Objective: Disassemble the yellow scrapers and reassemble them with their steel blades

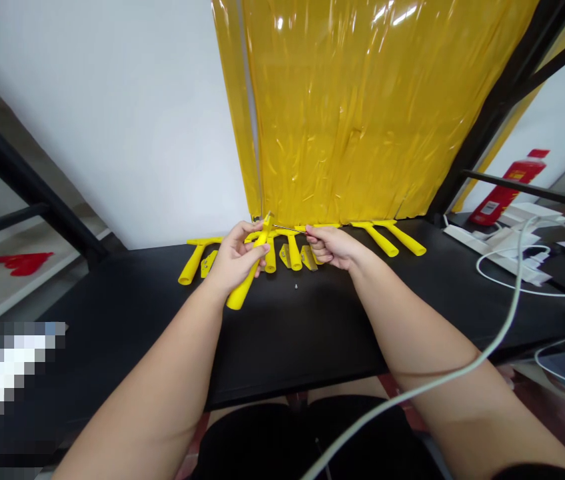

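A yellow plastic tool with a round hollow handle [243, 291] is wrapped in my left hand [240, 257], its head pointing up and away from me. My right hand [332, 247] is closed on a screwdriver [290, 229], whose thin shaft reaches left to the tool's head; the exact contact at the tip is too small to tell. Behind my hands lie several similar yellow tools [191, 265] in a row, with yellow pieces [286, 256] bearing metal parts among them. A tiny screw [296, 287] rests on the black table [292, 347] in front.
Yellow plastic sheeting [352, 120] and a white panel [137, 120] stand behind the table. At the right are a red bottle [507, 190], white items and cables. A pale cable [442, 383] crosses over my right forearm. Black frame posts [37, 180] flank the table.
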Demonstrator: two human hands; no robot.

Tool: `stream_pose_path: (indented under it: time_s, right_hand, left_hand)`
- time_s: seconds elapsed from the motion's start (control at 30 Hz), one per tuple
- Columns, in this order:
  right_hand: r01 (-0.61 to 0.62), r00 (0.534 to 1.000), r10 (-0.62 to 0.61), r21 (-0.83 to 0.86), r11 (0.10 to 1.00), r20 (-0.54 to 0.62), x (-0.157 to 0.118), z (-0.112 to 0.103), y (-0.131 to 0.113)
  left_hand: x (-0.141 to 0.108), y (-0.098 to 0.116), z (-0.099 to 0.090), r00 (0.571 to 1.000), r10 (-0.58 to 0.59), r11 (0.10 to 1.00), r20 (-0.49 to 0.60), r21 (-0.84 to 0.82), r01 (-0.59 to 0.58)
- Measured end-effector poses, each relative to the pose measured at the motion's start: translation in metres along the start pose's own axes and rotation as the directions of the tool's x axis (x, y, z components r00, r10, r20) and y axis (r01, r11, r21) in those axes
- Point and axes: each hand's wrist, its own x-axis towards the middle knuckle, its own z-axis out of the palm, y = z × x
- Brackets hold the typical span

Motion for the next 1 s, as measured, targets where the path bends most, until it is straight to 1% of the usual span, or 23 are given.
stream_pose_path:
  time_s: [0.1,0.2,0.3,0.37,0.43,0.5,0.57,0.7,0.8,0.87,1.0]
  right_hand:
    - [-0.059,0.996,0.056,0.044,0.997,0.063,-0.002,-0.003,-0.004]
    - [-0.046,0.998,0.043,0.071,0.996,0.042,-0.003,-0.002,-0.004]
    - [0.024,0.999,-0.021,0.066,0.998,-0.034,-0.005,-0.001,-0.005]
    - [0.042,0.998,-0.042,-0.017,0.999,-0.041,-0.009,0.0,-0.007]
    - [0.025,1.0,-0.023,-0.177,0.984,0.012,-0.012,0.001,-0.009]
    - [0.011,0.997,0.017,-0.355,0.935,0.076,-0.016,0.004,-0.011]
    - [0.018,0.994,0.038,-0.491,0.871,0.104,-0.018,0.011,-0.011]
    - [0.029,0.991,0.067,-0.666,0.746,0.118,-0.021,0.028,-0.01]
    - [0.027,0.987,0.101,-0.753,0.658,0.124,-0.022,0.041,-0.007]
    - [0.027,0.988,0.106,-0.789,0.614,0.116,-0.02,0.049,-0.003]
    - [0.043,0.991,0.081,-0.824,0.565,0.108,-0.015,0.058,0.006]
  left_hand:
    - [-0.002,0.007,-0.003,0.998,0.031,0.999,0.063,0.028,-0.033]
    - [-0.004,0.008,-0.003,0.996,0.049,0.996,0.079,0.064,-0.054]
    - [-0.002,-0.001,-0.001,1.0,0.005,0.998,0.027,0.055,-0.006]
    - [0.001,-0.008,0.001,0.998,-0.051,0.999,-0.027,0.003,0.051]
    - [0.004,-0.013,-0.001,0.986,-0.132,0.988,-0.098,-0.09,0.123]
    - [0.008,-0.014,-0.005,0.967,-0.209,0.967,-0.149,-0.182,0.181]
    - [0.012,-0.015,-0.012,0.95,-0.264,0.945,-0.167,-0.241,0.22]
    - [0.018,-0.019,-0.021,0.92,-0.357,0.893,-0.161,-0.348,0.286]
    - [0.018,-0.021,-0.02,0.908,-0.397,0.844,-0.133,-0.442,0.304]
    - [0.018,-0.02,-0.019,0.904,-0.417,0.809,-0.093,-0.491,0.322]
    - [0.016,-0.014,-0.016,0.894,-0.448,0.755,0.003,-0.535,0.38]
